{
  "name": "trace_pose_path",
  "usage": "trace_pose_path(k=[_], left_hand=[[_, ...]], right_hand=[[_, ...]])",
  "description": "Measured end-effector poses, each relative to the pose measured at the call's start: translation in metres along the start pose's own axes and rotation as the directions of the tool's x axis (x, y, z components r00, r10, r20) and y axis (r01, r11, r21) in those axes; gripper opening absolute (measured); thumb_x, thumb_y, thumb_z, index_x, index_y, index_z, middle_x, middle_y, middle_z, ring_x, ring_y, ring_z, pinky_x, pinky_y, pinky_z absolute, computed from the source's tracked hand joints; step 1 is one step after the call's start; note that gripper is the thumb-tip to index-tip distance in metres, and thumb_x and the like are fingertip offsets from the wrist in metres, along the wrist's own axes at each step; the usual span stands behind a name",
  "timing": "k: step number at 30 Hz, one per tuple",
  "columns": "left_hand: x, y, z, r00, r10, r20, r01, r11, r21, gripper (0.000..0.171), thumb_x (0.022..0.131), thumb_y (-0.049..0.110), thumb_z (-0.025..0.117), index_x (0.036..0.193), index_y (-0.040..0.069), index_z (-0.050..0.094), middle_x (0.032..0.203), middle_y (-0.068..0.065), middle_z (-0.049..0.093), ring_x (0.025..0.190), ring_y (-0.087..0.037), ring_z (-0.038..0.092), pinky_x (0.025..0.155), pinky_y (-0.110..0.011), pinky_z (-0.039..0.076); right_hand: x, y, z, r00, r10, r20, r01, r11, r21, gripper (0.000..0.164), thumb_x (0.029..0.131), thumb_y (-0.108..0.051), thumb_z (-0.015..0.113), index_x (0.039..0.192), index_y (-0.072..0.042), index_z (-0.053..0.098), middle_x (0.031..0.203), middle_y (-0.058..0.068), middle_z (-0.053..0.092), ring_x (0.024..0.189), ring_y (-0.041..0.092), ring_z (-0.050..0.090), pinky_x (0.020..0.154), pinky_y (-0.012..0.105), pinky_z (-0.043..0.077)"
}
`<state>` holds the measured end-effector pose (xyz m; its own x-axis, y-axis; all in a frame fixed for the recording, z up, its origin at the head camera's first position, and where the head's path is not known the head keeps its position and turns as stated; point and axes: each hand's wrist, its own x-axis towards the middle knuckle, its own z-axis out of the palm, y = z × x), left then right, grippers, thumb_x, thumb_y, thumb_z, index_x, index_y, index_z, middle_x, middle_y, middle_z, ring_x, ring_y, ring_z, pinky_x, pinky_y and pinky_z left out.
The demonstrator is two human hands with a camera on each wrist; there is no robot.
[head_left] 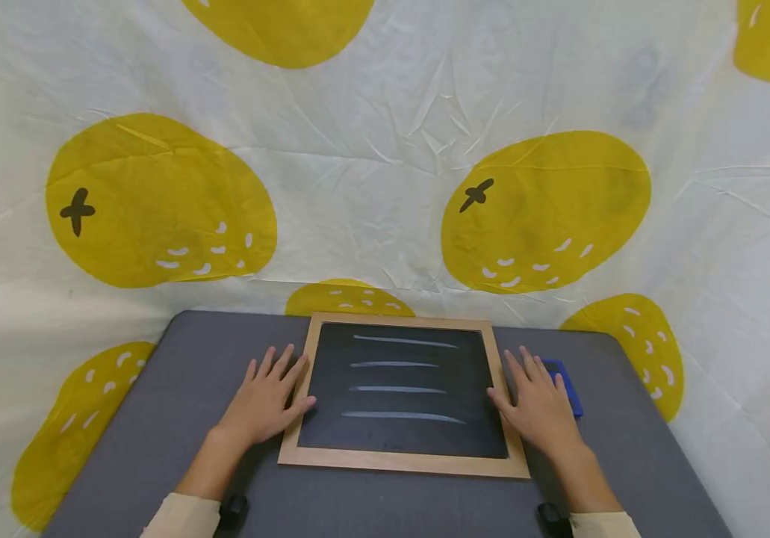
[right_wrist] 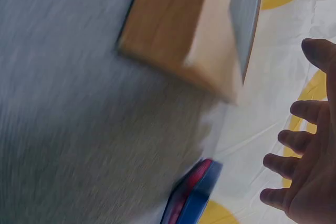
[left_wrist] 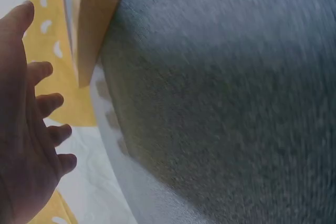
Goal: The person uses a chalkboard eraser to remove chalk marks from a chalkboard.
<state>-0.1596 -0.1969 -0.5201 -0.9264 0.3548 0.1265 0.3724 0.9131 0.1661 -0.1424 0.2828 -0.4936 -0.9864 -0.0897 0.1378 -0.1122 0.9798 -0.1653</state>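
Observation:
A small chalkboard (head_left: 405, 437) in a light wooden frame (head_left: 405, 462) lies flat on the grey table, with several pale horizontal lines drawn across its dark face. My left hand (head_left: 264, 407) is spread at the board's left edge, its thumb over the frame. On the opposite edge my right hand (head_left: 541, 411) is spread likewise, thumb over the frame and fingers to the right of it. Both wrist views show the hands raised off the tabletop with nothing held. Partly hidden behind the right hand is a blue block-like object (head_left: 568, 392); a red layer shows on its side (right_wrist: 191, 190) in the right wrist view.
The grey table (head_left: 176, 373) has rounded far corners. Right behind it hangs a white cloth (head_left: 358, 217) with large yellow fruit shapes. Dark wrist devices (head_left: 233, 512) are worn below both hands, near the beige sleeves (head_left: 186, 515).

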Motion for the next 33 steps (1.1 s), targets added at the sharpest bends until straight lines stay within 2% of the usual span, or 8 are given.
trace_pose_path(k=[10, 19, 27, 33], left_hand=[[0.004, -0.009, 0.000, 0.999, 0.041, 0.011, -0.040, 0.999, -0.027, 0.078, 0.099, 0.063, 0.055, 0.161, 0.017, 0.040, 0.167, -0.019, 0.033, 0.152, -0.051, 0.029, 0.115, -0.074, 0.027], [0.009, -0.015, -0.004, 0.997, 0.040, 0.068, -0.038, 0.999, -0.020, 0.078, 0.099, 0.063, 0.055, 0.162, 0.018, 0.038, 0.167, -0.018, 0.034, 0.153, -0.050, 0.029, 0.116, -0.073, 0.027], [0.015, -0.021, -0.004, 0.993, 0.041, 0.109, -0.037, 0.999, -0.036, 0.077, 0.100, 0.063, 0.054, 0.162, 0.022, 0.038, 0.167, -0.018, 0.033, 0.153, -0.050, 0.028, 0.117, -0.073, 0.026], [0.016, -0.024, -0.001, 0.993, 0.042, 0.112, -0.037, 0.998, -0.043, 0.075, 0.100, 0.062, 0.053, 0.162, 0.023, 0.038, 0.166, -0.018, 0.035, 0.152, -0.051, 0.030, 0.116, -0.073, 0.026]], right_hand=[[0.001, 0.040, 0.001, 1.000, 0.014, 0.002, -0.014, 1.000, -0.010, 0.083, 0.095, -0.050, 0.068, 0.156, -0.001, 0.041, 0.159, 0.032, 0.036, 0.143, 0.057, 0.037, 0.110, 0.080, 0.027], [0.003, 0.067, -0.001, 0.999, -0.001, -0.037, 0.001, 1.000, 0.005, 0.082, 0.092, -0.047, 0.074, 0.151, 0.003, 0.047, 0.154, 0.036, 0.041, 0.136, 0.056, 0.046, 0.105, 0.079, 0.033], [0.005, 0.092, 0.003, 0.998, 0.008, -0.060, -0.006, 1.000, 0.031, 0.086, 0.089, -0.048, 0.077, 0.148, 0.006, 0.048, 0.148, 0.039, 0.045, 0.118, 0.063, 0.055, 0.093, 0.074, 0.046], [0.005, 0.105, 0.006, 0.998, 0.068, 0.001, -0.068, 0.995, 0.067, 0.091, 0.092, -0.054, 0.072, 0.152, 0.007, 0.041, 0.148, 0.039, 0.043, 0.118, 0.065, 0.051, 0.089, 0.078, 0.044]])
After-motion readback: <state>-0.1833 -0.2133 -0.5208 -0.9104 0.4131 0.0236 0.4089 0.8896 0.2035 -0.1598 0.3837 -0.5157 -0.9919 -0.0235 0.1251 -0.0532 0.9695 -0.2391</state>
